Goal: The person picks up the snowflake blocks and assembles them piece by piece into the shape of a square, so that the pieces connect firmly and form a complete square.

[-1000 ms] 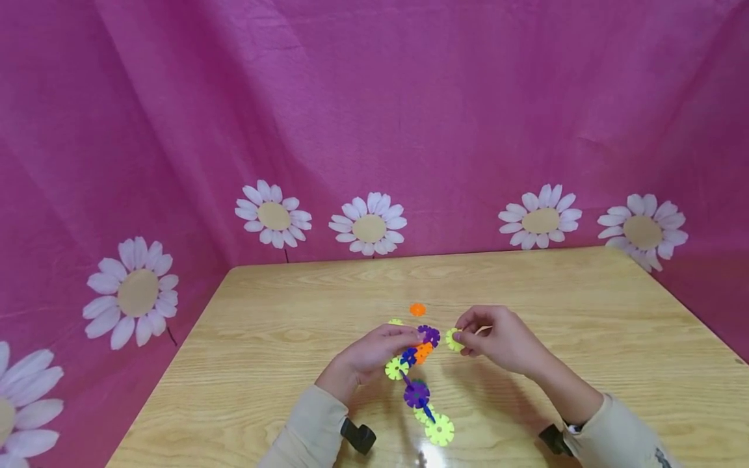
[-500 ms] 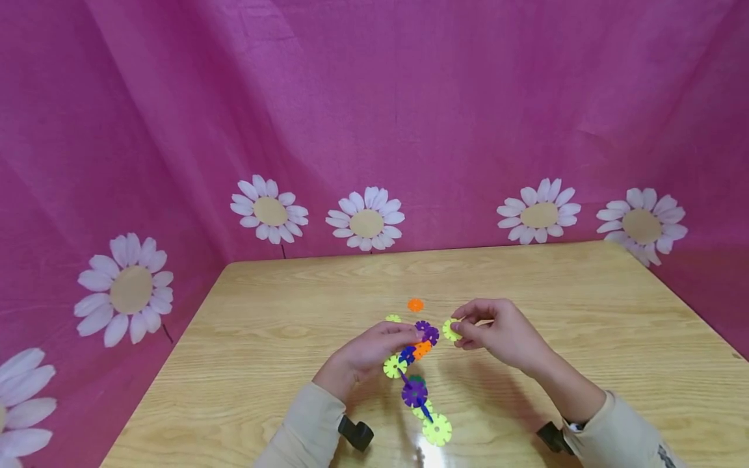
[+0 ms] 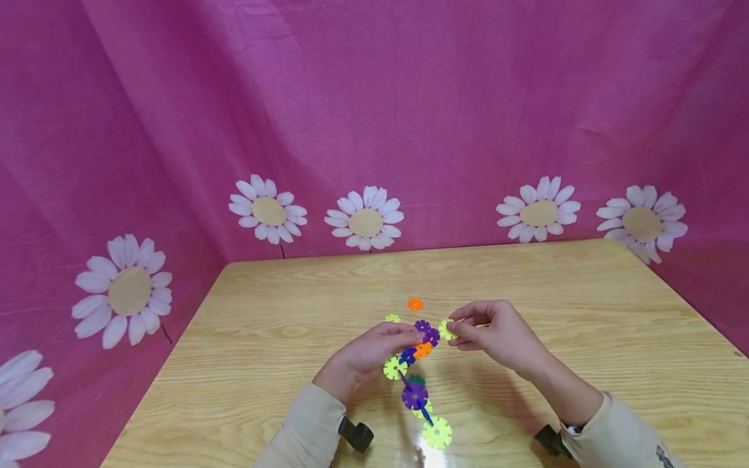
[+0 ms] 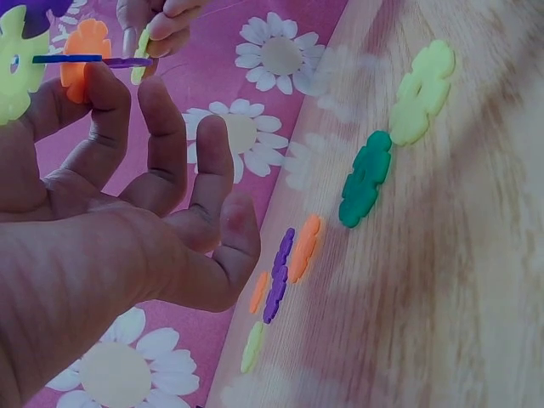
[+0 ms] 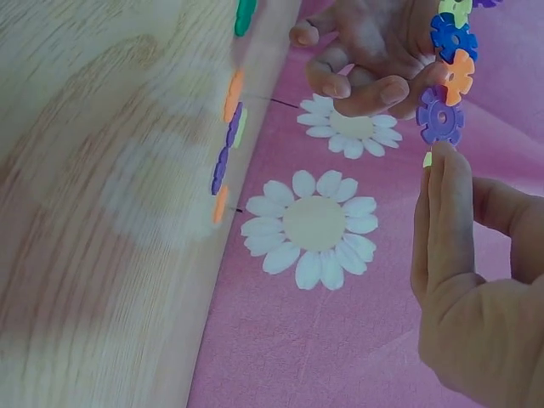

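Observation:
A chain of notched plastic snowflake discs hangs over the table, with a purple disc [image 3: 414, 395] in its lower part and a yellow-green disc [image 3: 437, 432] at its near end. My left hand [image 3: 371, 353] pinches the chain by the orange disc [image 5: 460, 78], between a blue disc [image 5: 455, 38] and the purple end disc [image 5: 440, 117]. Its other fingers are loosely bent. My right hand [image 3: 497, 335] pinches a single yellow-green disc [image 3: 445, 329] between thumb and fingers. In the left wrist view, that disc's edge meets the purple end disc.
On the wooden table [image 3: 281, 325] lie loose discs: green [image 4: 365, 178], yellow-green [image 4: 422, 92], orange [image 4: 304, 248], purple [image 4: 280, 276] and others. One orange disc [image 3: 415, 304] lies beyond the hands. A pink curtain [image 3: 439, 130] with printed daisies stands behind the table.
My right hand has brought its yellow-green disc leftward, from a gap beside the chain up to the purple end disc. The left hand keeps its hold and has barely moved.

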`<action>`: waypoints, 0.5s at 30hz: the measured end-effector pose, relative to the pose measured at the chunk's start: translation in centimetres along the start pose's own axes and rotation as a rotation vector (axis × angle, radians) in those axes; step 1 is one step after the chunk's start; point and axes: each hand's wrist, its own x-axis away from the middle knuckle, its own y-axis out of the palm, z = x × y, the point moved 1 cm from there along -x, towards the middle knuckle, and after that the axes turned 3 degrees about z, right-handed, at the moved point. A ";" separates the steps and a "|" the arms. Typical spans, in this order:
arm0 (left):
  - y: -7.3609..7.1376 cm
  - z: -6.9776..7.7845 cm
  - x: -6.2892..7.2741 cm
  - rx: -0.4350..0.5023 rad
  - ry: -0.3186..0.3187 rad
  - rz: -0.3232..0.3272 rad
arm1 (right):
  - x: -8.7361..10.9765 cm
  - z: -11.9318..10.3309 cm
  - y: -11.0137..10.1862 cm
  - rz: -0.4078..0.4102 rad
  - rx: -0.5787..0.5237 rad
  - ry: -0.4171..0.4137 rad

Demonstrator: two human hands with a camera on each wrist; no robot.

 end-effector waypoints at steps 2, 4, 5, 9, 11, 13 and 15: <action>0.0 0.0 0.0 0.002 -0.004 -0.004 | 0.0 0.0 0.0 -0.007 -0.011 0.006; 0.0 -0.1 0.0 0.002 -0.008 -0.006 | 0.1 -0.1 -0.1 -0.019 -0.023 0.010; -0.1 -0.1 0.0 0.002 -0.007 -0.010 | 0.1 -0.1 -0.1 -0.026 -0.029 0.011; -0.1 -0.2 -0.1 -0.011 0.007 -0.023 | 0.1 0.0 -0.2 -0.063 -0.056 0.008; -0.1 -0.2 0.0 -0.020 0.019 -0.026 | 0.1 0.1 -0.3 -0.080 -0.071 0.006; -0.1 -0.1 0.0 -0.028 0.032 -0.027 | 0.1 0.1 -0.4 -0.092 -0.083 0.007; 0.0 -0.1 0.0 -0.027 0.038 -0.024 | 0.1 0.2 -0.4 -0.101 -0.099 0.013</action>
